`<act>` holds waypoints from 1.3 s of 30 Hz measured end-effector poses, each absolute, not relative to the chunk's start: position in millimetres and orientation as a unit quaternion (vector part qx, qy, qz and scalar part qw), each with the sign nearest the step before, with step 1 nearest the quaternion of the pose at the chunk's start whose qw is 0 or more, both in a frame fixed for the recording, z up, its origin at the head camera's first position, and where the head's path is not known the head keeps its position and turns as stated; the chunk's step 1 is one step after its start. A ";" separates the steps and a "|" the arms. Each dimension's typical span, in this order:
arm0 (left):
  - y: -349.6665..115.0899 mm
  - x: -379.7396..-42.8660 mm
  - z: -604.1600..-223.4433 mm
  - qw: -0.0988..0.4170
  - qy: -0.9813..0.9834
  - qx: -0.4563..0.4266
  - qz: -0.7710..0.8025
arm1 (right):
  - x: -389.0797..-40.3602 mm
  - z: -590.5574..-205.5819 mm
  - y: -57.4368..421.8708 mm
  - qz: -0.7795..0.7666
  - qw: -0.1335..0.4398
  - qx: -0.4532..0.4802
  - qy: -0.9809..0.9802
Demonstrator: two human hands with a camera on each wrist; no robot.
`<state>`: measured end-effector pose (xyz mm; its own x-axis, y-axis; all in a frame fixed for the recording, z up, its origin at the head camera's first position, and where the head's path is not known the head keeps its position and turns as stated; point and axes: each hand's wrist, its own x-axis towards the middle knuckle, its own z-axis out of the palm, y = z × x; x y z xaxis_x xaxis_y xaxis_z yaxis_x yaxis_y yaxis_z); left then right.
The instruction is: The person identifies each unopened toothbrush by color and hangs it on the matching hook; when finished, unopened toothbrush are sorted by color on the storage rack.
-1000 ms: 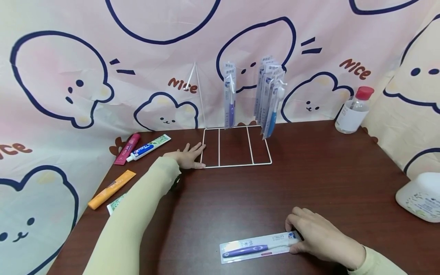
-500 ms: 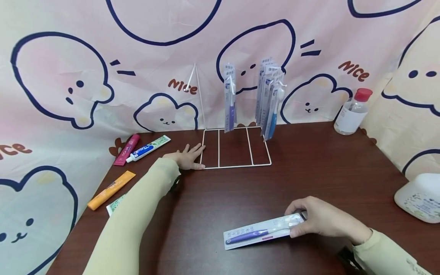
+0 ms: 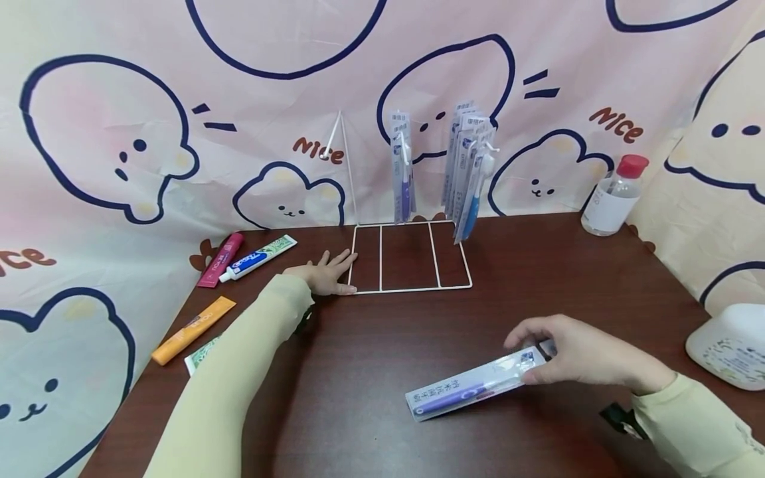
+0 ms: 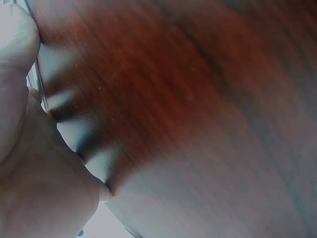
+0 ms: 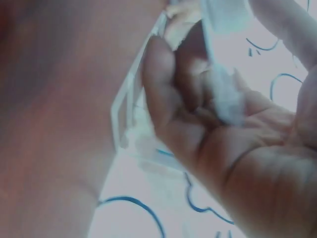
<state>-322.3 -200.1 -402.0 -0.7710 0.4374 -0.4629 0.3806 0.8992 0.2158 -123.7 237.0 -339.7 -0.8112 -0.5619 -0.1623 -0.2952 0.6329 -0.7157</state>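
Observation:
My right hand (image 3: 576, 352) pinches one end of a packaged toothbrush (image 3: 472, 385) with a purple handle, tilted over the front of the table. In the right wrist view the edge of its pack (image 5: 220, 69) shows between thumb and curled fingers. At the left corner of a white wire display rack (image 3: 412, 290), my left hand (image 3: 325, 273) lies with fingers spread, touching the frame. From the rack's hooks hang packaged toothbrushes: a purple-handled set (image 3: 402, 169) in the middle and a thicker row with a blue one (image 3: 472, 176) at right. A left hook (image 3: 329, 136) is bare.
Left of the rack lie a pink tube (image 3: 221, 260), a blue-and-green toothpaste tube (image 3: 258, 257), an orange tube (image 3: 193, 330) and another tube partly behind my left sleeve. At right stand a red-capped bottle (image 3: 615, 196) and a white container (image 3: 730, 345). A printed cloth hangs behind.
My right hand has lifted the packaged toothbrush and moved it forward and to the right, with its pack tilting more. The left hand stays on the rack's corner.

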 end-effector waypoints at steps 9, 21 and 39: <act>-205.2 -322.8 -404.0 0.251 0.942 0.217 0.053 | -126.2 -301.3 223.5 -0.522 0.025 -0.151 0.839; -207.2 -321.7 -403.5 0.260 0.940 0.214 0.059 | -162.9 -285.7 177.4 -0.558 -0.015 -0.128 0.820; -202.6 -322.4 -406.3 0.250 0.942 0.217 0.053 | -213.1 -220.5 97.3 -0.596 -0.115 -0.204 0.768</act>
<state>-322.4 -202.6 -406.3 -0.7807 0.4362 -0.4475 0.3831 0.8998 0.2088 -213.1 97.3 -220.5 -0.8903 -0.1757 0.4201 -0.4507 0.2075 -0.8682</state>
